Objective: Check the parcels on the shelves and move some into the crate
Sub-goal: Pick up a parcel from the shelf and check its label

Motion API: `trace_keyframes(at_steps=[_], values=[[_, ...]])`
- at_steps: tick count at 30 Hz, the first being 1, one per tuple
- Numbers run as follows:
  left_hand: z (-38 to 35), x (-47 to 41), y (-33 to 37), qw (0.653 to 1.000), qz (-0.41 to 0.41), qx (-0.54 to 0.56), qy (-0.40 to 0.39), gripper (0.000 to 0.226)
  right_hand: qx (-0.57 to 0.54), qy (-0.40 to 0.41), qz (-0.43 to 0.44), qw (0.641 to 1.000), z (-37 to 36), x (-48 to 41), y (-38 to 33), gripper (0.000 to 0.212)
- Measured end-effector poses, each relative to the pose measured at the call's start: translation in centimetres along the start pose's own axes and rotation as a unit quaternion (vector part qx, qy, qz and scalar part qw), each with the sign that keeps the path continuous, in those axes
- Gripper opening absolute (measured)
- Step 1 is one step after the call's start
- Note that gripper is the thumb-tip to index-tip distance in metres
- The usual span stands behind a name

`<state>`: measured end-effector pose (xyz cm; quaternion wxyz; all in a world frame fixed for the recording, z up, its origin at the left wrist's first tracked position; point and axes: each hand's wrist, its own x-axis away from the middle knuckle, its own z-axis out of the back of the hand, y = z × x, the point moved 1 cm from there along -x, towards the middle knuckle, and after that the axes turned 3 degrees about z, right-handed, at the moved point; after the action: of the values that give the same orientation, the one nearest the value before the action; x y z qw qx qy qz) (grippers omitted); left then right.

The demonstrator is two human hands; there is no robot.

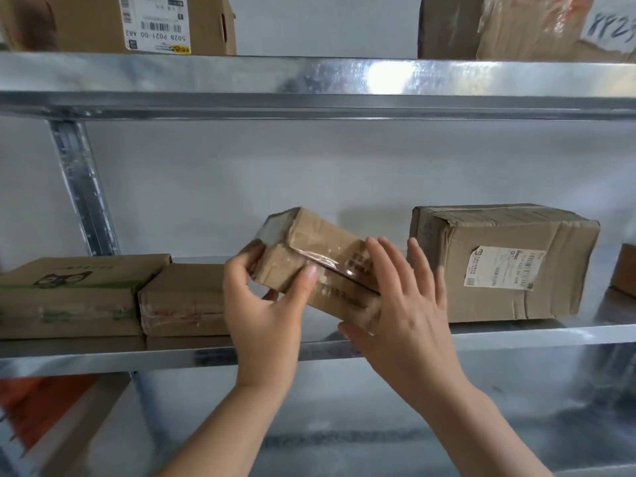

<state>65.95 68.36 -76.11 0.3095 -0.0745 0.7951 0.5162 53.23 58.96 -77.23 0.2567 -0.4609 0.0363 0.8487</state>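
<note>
Head view faces a galvanised metal rack (241, 80) that spans the whole frame, with its upper shelf beam across the top, a lower shelf edge across the middle, and a perforated upright post (82, 194) at centre left. A pale wall (309, 173) lies behind it.

On the upper shelf, a labelled carton (86, 25) sits at upper left with its barcode sticker upside down. A crumpled carton (499, 29) at upper right is wrapped in shiny tape and carries a handwritten sheet (609, 25).

On the lower shelf, right of centre, a large carton (564, 266) stands with a white shipping label (502, 268) on its front face. At far left lies a flat box (69, 294) printed with a cat face, and just beside it on the right is a taped box (186, 301). A blurred orange shape (34, 407) shows under the shelf at lower left.

The small parcel (320, 256) is at frame centre, between the taped box and the large carton. It is tilted, with its left end higher, and clear tape runs over it. Whether it touches the shelf cannot be told.

The left hand (261, 311) grips the parcel's left end, with its thumb on the front face and fingers curled behind. The right hand (406, 311) lies flat against the right end, fingers straight and spread, thumb below the parcel.
</note>
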Motion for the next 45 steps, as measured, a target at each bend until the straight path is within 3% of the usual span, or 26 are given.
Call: trace_keyframes(at_steps=[5, 10, 14, 17, 20, 22, 24, 26, 28, 34, 38, 43, 45], values=[[-0.9, 1.5, 0.3, 0.984, -0.156, -0.074, -0.039, 0.052, -0.046, 0.015, -0.055, 0.997, -0.5, 0.1, -0.9, 0.115], [-0.7, 0.9, 0.4, 0.98, -0.159, -0.059, -0.1, 0.043, -0.162, 0.037, -0.077, 0.983, -0.4, -0.4, 0.5, 0.107], [-0.1, -0.5, 0.8, 0.983, -0.15, -0.071, -0.073, 0.03, -0.203, 0.034, -0.079, 0.975, -0.5, -0.2, 1.2, 0.104], [0.9, -2.4, 0.7, 0.988, -0.093, -0.121, -0.035, 0.026, -0.259, 0.031, -0.082, 0.962, 0.3, -0.3, 1.9, 0.103], [2.3, -5.1, -0.3, 0.983, 0.064, -0.17, -0.037, 0.063, -0.31, 0.006, -0.097, 0.946, 0.8, -0.4, 2.8, 0.104], [3.1, -6.3, -0.6, 0.976, 0.162, -0.135, -0.059, 0.08, -0.354, -0.014, -0.113, 0.928, 0.5, -0.3, 3.2, 0.102], [3.4, -6.4, -0.5, 0.971, 0.213, -0.064, -0.092, 0.066, -0.373, -0.025, -0.122, 0.92, 0.1, -0.2, 3.3, 0.103], [3.3, -6.1, -0.7, 0.968, 0.224, -0.001, -0.112, 0.039, -0.358, -0.033, -0.129, 0.924, -0.5, -0.3, 3.4, 0.103], [3.2, -5.6, -1.3, 0.97, 0.22, 0.019, -0.105, 0.026, -0.33, -0.053, -0.155, 0.93, -1.0, -0.5, 3.6, 0.108], [2.2, -4.0, -3.6, 0.978, 0.205, -0.001, -0.036, 0.016, -0.305, -0.155, -0.241, 0.908, -2.4, -0.2, 3.7, 0.117], [0.9, -3.8, -5.2, 0.976, 0.216, 0.021, 0.008, 0.007, -0.392, -0.174, -0.291, 0.855, -2.9, -0.3, 3.9, 0.091], [-1.2, -3.1, -8.7, 0.972, 0.232, -0.002, 0.022, 0.004, -0.438, -0.114, -0.331, 0.828, -3.5, -0.5, 4.3, 0.061], [-1.5, -2.7, -9.8, 0.97, 0.242, -0.027, 0.02, 0.015, -0.457, -0.085, -0.346, 0.815, -4.0, -0.8, 4.3, 0.051]])
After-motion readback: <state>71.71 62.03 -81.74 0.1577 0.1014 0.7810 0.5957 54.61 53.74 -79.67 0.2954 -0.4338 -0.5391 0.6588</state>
